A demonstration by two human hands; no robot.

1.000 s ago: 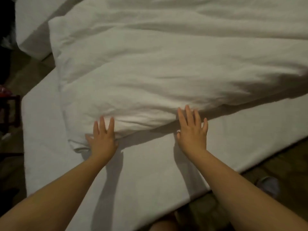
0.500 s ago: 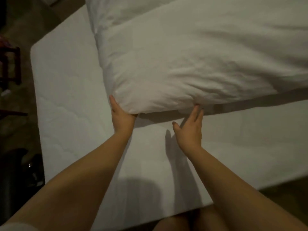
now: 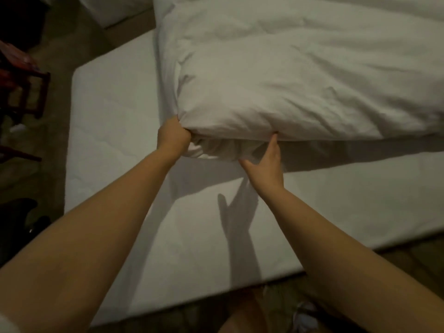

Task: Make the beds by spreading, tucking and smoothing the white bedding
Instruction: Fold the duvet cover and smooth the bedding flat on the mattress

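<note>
Evidently the duvet point(image 3: 300, 75) lay bunched on the far half of the mattress point(image 3: 115, 131), with its near edge folded under and stopping well short of the mattress edges. The left hand point(image 3: 173, 137) had its fingers clenched round the duvet's near corner, a grasp that suited pulling that corner out toward the bare left side. The right hand point(image 3: 267, 165) sat just beside it along the same edge. Its fingers point(image 3: 275, 140) reached fairly straight up against the tucked-under fold with the thumb spread wide, pinching nothing that showed, and the hand looked placed to lift and free the folded layer. Bare mattress lay open to the left and toward the person, giving room to draw the bedding out. The floor point(image 3: 55, 56) bordered the left edge, with dark wooden furniture point(image 3: 28, 92) near it and a second bed point(image 3: 115, 13) beyond, well apart.
</note>
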